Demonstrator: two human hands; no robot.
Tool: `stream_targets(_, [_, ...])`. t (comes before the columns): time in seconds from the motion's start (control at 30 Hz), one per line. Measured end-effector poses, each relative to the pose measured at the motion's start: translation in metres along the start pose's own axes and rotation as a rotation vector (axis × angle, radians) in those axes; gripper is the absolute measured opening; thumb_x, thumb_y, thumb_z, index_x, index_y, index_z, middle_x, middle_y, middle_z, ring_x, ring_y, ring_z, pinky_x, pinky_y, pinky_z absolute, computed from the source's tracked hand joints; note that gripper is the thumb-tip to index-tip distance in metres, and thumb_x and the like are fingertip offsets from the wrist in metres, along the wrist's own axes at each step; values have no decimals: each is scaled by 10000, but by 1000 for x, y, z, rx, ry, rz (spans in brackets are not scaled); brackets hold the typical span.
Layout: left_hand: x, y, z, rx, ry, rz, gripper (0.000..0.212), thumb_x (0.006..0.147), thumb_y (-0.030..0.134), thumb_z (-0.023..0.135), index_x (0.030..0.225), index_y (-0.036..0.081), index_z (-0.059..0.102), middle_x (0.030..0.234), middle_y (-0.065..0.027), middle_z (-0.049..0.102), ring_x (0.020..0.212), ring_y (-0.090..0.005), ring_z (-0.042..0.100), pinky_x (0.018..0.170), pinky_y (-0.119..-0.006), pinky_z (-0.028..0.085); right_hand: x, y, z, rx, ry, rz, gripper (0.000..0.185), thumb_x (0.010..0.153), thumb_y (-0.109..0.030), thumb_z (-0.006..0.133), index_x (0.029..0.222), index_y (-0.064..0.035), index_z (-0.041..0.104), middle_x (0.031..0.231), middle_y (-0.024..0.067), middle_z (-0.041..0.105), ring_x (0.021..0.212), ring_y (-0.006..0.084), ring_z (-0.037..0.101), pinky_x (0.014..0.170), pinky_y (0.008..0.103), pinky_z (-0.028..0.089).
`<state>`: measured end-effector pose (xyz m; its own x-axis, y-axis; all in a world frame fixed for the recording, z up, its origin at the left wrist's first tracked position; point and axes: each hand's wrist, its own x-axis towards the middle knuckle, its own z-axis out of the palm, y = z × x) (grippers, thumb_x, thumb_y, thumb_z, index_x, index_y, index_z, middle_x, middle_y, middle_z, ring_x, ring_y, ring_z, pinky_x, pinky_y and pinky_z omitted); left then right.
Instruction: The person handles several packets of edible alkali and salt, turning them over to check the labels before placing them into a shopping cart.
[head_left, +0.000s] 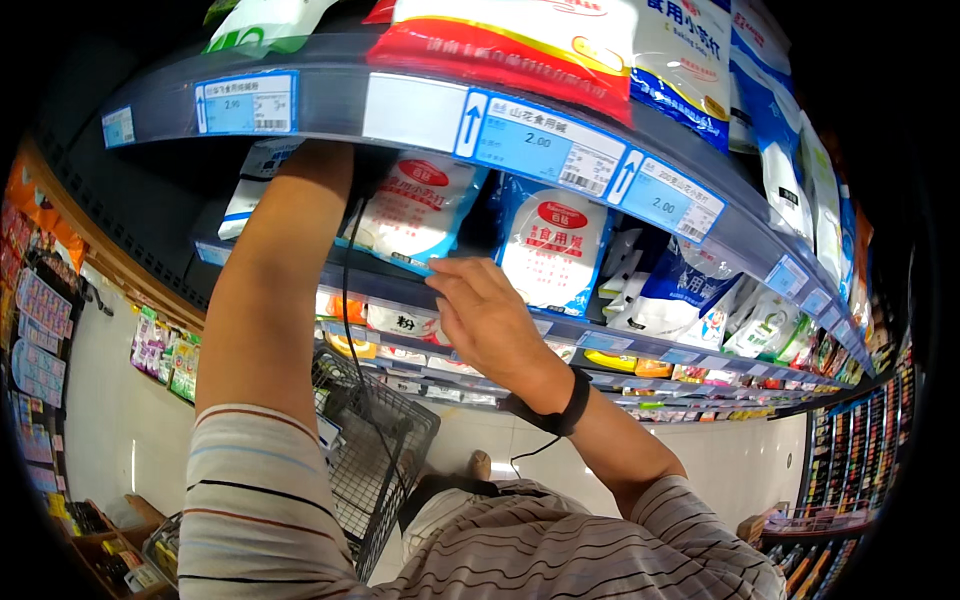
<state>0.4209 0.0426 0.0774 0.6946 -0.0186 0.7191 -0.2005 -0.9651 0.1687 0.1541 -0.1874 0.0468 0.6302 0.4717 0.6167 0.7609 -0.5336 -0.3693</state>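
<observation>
My left forearm (266, 277) reaches up under a shelf ledge, and my left hand is hidden behind that ledge. Just right of the forearm, a white and blue plastic packet of baking soda (412, 206) leans back on the shelf below. The fingertips of my right hand (487, 319) are at its lower right corner, the fingers loosely bent; whether they pinch it I cannot tell. A similar blue and white packet (555, 247) stands right of that hand. Partly behind my left forearm is another white packet (255, 184).
The upper shelf ledge (322, 97) bears price tags and larger bags (510, 45). More powder bags (675, 292) fill the shelf to the right. Below me stands a wire shopping cart (375, 442). A thin black cable (345, 292) hangs beside my left forearm.
</observation>
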Motion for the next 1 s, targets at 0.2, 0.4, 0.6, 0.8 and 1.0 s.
stream_targets(0.2, [1, 21, 11, -58, -34, -32, 419, 1023, 395, 519, 1280, 77, 612, 1240, -99, 647, 1103, -231, 589, 984, -368, 467, -5, -3, -4, -48, -11, 4, 304, 808, 51, 664, 1111, 30, 639, 1190, 152, 627, 1053, 341, 599, 909, 412, 512])
stream_targets(0.4, [7, 15, 3, -198, -93, -93, 440, 1023, 421, 516, 1270, 74, 621, 1226, -92, 651, 1078, -222, 593, 975, -371, 466, -4, -2, -4, -75, -20, -8, 293, 831, 21, 663, 1122, 31, 634, 1188, 160, 623, 1068, 350, 595, 912, 406, 511])
stream_targets(0.6, [-13, 9, -32, -765, -386, -264, 462, 1023, 448, 513, 1261, 70, 630, 1212, -86, 655, 1052, -212, 597, 965, -374, 464, -8, -2, 2, -57, 2, 10, 280, 846, -4, 664, 1121, 40, 637, 1183, 175, 622, 1049, 358, 609, 896, 416, 518])
stream_targets(0.8, [-80, 32, -57, -1054, -635, -333, 570, 1029, 515, 489, 1350, 54, 590, 1301, -100, 619, 1103, -187, 564, 1019, -332, 418, -13, -1, 1, -157, -19, -30, 292, 836, -53, 664, 1107, 50, 640, 1201, 176, 624, 1085, 364, 580, 971, 441, 469])
stream_targets(1.0, [-104, 60, -94, -981, -611, -508, 714, 1005, 635, 439, 1422, 63, 533, 1390, -125, 578, 1189, -214, 531, 1044, -342, 393, -11, -6, -2, -333, -6, -126, 271, 824, -80, 676, 1070, 34, 655, 1144, 161, 638, 1171, 336, 573, 1134, 494, 364])
